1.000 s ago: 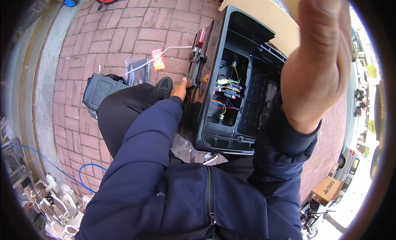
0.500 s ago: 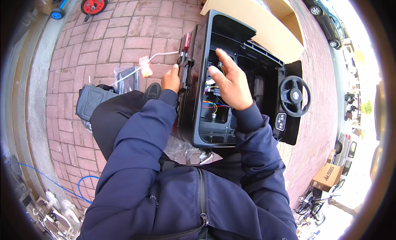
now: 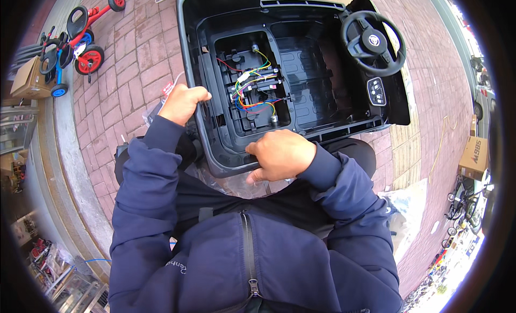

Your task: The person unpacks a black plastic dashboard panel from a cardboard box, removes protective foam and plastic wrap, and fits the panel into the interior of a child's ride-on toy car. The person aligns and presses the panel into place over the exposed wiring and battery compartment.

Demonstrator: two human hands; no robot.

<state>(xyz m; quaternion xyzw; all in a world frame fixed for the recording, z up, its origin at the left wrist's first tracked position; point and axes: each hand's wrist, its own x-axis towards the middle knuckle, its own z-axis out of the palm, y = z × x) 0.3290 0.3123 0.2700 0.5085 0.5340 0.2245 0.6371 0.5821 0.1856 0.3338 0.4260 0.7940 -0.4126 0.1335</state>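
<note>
Two hands hold a black toy car (image 3: 301,71) that sits on red bricks (image 3: 123,76), close in front of the person's knees. Left hand (image 3: 181,103) is curled tight over the car's side edge. Right hand (image 3: 279,154) is closed on the near edge. Inside, a bunch of colored wires (image 3: 251,90) lies bare in the open middle part, so I think the seat is not on yet. Up front, the steering wheel (image 3: 372,42) is already in place. Farther off stands a red tricycle (image 3: 88,38).
</note>
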